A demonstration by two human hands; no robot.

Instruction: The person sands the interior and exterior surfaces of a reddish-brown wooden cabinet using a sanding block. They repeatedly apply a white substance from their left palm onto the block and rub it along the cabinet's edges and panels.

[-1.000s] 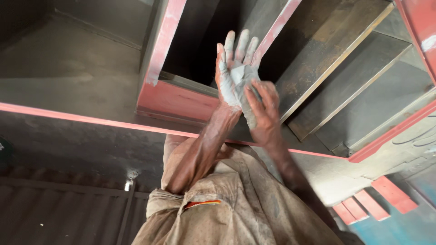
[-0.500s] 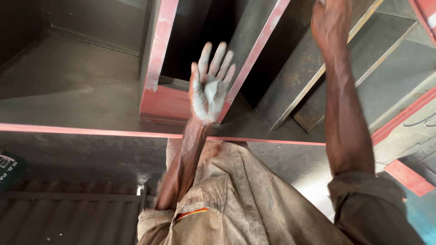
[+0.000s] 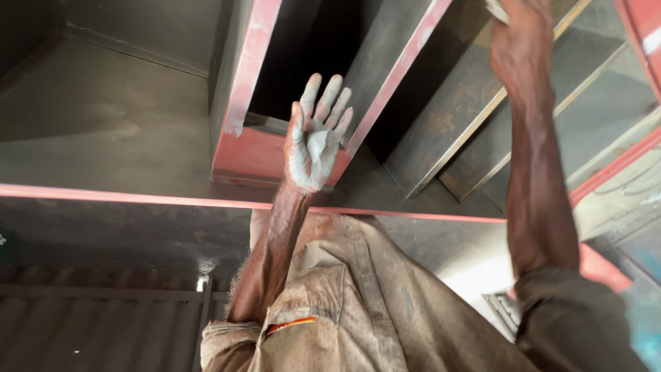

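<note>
Two hands show, the left hand open and coated in one grey smear, the right hand raised against one dark metal frame with red-painted edges.

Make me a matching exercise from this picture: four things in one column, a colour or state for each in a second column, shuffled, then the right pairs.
Things
1. left hand
2. right hand
3. metal frame edge
4. shirt

States
A. painted red, worn
B. raised to the top of the picture, at a grey panel
C. open palm smeared with grey paste, fingers spread
D. tan and dusty

Pairs: 1-C, 2-B, 3-A, 4-D
</note>
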